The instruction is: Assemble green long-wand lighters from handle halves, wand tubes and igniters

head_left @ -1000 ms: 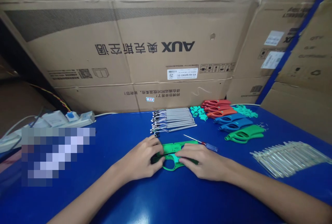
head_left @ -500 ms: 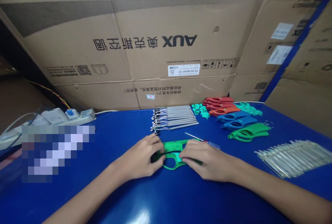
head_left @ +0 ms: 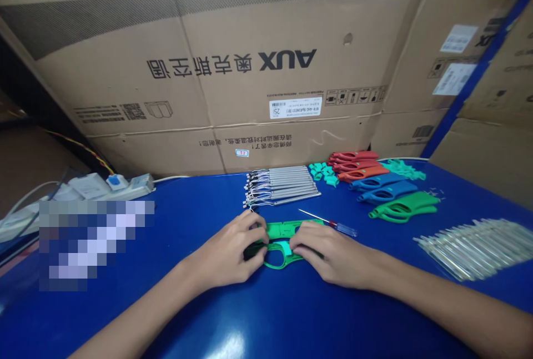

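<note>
Little shifts: both hands stay on the part. At far left, a power strip (head_left: 130, 185) sits against the cartons. Left hand (head_left: 225, 252), fingers (head_left: 254, 226) clamped on a green plastic frame (head_left: 283, 230), which lies flat on the blue worktop (head_left: 291, 314) between the hands. Right hand (head_left: 335, 253), fingers also pressing down on it. Just beyond: a screwdriver (head_left: 343, 228), wired metal rods (head_left: 283, 184). Further right: red handles (head_left: 353, 162), blue handles (head_left: 387, 188), a green handle (head_left: 403, 206), clear plastic tubes (head_left: 474, 248). Behind everything, an AUX carton (head_left: 233, 70).
</note>
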The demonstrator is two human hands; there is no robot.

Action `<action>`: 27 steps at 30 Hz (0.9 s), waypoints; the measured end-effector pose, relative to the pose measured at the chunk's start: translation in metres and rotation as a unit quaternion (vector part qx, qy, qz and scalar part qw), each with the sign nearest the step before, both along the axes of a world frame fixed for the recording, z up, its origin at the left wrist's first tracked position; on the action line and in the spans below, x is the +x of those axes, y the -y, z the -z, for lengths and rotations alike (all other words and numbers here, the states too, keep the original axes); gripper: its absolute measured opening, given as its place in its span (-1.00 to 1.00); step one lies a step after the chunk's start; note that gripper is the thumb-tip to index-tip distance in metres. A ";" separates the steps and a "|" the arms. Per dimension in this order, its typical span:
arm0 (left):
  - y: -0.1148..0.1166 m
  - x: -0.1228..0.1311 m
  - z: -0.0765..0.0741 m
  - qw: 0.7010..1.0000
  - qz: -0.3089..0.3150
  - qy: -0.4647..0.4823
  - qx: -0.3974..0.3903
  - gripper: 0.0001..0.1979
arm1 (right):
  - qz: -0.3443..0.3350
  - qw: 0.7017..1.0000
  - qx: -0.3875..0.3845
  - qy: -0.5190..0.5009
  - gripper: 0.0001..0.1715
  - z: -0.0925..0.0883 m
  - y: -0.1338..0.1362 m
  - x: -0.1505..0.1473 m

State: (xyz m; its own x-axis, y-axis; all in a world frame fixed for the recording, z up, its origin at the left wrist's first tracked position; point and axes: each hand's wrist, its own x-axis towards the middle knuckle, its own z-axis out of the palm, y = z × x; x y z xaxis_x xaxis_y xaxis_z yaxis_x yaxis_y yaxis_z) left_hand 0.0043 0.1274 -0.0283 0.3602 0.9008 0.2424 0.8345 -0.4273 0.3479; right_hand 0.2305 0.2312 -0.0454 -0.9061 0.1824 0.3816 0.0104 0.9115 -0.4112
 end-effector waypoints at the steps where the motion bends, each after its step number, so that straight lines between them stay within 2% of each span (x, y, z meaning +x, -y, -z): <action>1: 0.000 0.000 0.000 1.000 -0.001 -0.002 0.002 -0.85 | 0.005 1.000 -0.005 0.003 -0.80 0.000 0.000 0.000; 11: -0.004 0.002 0.003 1.000 -0.004 0.014 0.006 -0.86 | 0.006 1.000 -0.011 0.011 -0.82 -0.003 0.005 0.001; 19: 0.000 0.002 0.001 1.000 -0.013 -0.010 -0.004 -0.82 | 0.016 0.996 -0.014 -0.090 -0.87 0.005 0.006 -0.006; 27: -0.001 0.003 0.000 1.000 -0.022 -0.013 -0.008 -0.79 | 0.019 0.995 -0.002 -0.103 -0.87 0.005 0.007 -0.005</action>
State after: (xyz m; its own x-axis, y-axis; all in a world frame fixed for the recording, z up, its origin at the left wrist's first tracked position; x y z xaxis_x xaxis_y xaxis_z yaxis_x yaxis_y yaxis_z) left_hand 0.0069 0.1282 -0.0285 0.3266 0.9193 0.2195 0.8609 -0.3852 0.3325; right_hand 0.2251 0.2241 -0.0501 -0.8015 0.2171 0.5572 -0.0396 0.9104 -0.4118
